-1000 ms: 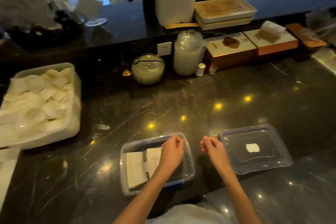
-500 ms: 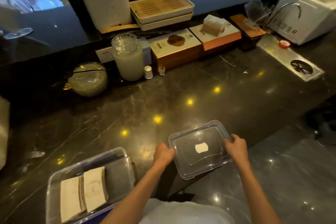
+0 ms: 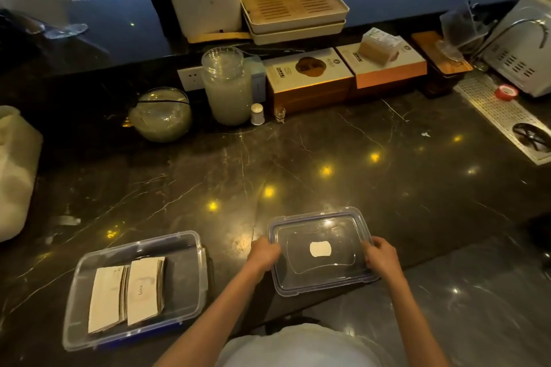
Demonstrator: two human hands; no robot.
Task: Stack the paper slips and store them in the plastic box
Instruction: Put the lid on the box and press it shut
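Note:
A clear plastic box (image 3: 190, 250) sits open at the near left of the dark marble counter. Two stacks of pale paper slips (image 3: 128, 292) lie side by side inside it. To its right lies the clear lid (image 3: 322, 229), with a white label at its middle. My left hand (image 3: 264, 253) grips the lid's left edge. My right hand (image 3: 381, 258) grips its right edge. The lid's near edge hangs over the counter's front edge.
A large translucent tub (image 3: 15, 176) stands at the far left. At the back are a round glass jar (image 3: 161, 115), a tall glass jar (image 3: 228, 86), two flat boxes (image 3: 346, 71) and stacked trays (image 3: 293, 13). A metal drip grate (image 3: 507, 119) and a machine (image 3: 524, 48) stand at right.
My hands left the box and took hold of the lid's two side edges. The view swung right, so the box now appears further left.

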